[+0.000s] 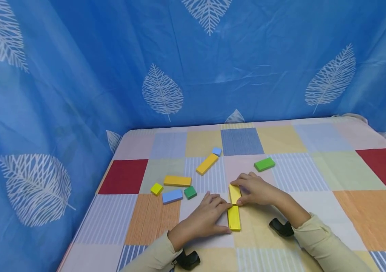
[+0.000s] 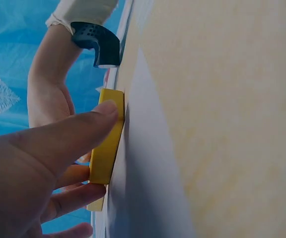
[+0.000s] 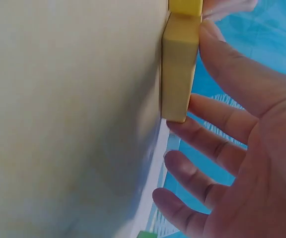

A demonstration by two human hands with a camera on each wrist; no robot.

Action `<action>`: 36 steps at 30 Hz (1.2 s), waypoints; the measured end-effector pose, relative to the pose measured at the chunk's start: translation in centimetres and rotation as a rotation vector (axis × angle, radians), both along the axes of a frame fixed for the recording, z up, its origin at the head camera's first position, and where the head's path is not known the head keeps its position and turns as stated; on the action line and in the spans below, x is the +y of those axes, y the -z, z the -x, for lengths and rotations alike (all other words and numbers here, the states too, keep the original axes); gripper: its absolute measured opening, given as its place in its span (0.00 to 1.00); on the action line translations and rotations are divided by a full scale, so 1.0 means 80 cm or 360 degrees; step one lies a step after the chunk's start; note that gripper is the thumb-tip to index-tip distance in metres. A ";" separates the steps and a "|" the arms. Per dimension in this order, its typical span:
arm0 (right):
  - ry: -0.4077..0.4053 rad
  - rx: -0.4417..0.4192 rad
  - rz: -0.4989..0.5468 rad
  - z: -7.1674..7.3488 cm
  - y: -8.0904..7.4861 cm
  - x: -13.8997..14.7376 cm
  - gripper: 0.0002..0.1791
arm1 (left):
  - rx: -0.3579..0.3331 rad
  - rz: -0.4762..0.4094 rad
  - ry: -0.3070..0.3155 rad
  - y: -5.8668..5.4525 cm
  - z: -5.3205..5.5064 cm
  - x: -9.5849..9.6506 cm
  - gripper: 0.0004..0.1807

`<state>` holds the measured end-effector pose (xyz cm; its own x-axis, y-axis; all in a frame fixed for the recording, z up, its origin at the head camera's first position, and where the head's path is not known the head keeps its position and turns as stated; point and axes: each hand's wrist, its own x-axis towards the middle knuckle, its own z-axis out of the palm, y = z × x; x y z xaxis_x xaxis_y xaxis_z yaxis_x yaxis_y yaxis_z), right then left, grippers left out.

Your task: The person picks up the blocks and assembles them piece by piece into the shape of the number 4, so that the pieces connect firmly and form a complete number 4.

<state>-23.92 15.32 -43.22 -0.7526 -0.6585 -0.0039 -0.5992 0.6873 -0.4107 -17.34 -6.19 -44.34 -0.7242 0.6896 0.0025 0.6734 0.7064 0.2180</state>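
Two yellow rectangular blocks lie end to end in front of the person, in line away from the body. My left hand (image 1: 203,218) pinches the nearer, brighter yellow block (image 1: 234,219); in the left wrist view its thumb lies along the yellow block (image 2: 107,144) with fingertips at the far end. On the farther yellow block (image 1: 235,193), my right hand (image 1: 259,190) has its thumb near the joint and its fingers at the far end. In the right wrist view this yellow block (image 3: 179,69) sits between thumb and fingers, its end meeting the other block (image 3: 185,7).
Left of the hands lie a small yellow block (image 1: 157,189), an orange-yellow block (image 1: 177,181), a blue block (image 1: 172,196) and a dark green block (image 1: 190,192). Farther back are another orange-yellow block (image 1: 207,164), a small blue block (image 1: 217,151) and a green block (image 1: 264,164).
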 end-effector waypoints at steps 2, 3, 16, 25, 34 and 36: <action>0.0014 0.0000 -0.0004 -0.001 0.001 -0.003 0.33 | 0.0049 0.0016 0.0017 0.000 0.000 0.000 0.35; 0.0023 0.0002 -0.0010 -0.001 0.002 -0.004 0.33 | 0.0076 0.0022 0.0026 0.001 0.000 0.000 0.35; -0.0052 0.0050 -0.0014 -0.001 0.004 -0.014 0.33 | 0.0237 0.0063 0.0087 0.003 0.001 -0.002 0.33; -0.0094 0.0083 -0.0074 -0.001 0.002 -0.017 0.32 | 0.0338 0.0121 0.0090 0.002 0.001 -0.001 0.31; -0.0111 0.0050 -0.0092 -0.004 0.001 -0.016 0.31 | 0.0454 0.0178 0.0094 0.001 -0.005 0.000 0.30; -0.0145 0.0056 -0.0081 -0.005 0.002 -0.016 0.29 | 0.0463 0.0191 0.0094 0.002 -0.007 -0.001 0.30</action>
<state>-23.52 14.03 -43.41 -0.6899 -0.7238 -0.0135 -0.6736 0.6487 -0.3543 -16.77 -6.24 -44.50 -0.6640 0.7382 0.1195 0.7357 0.6734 -0.0722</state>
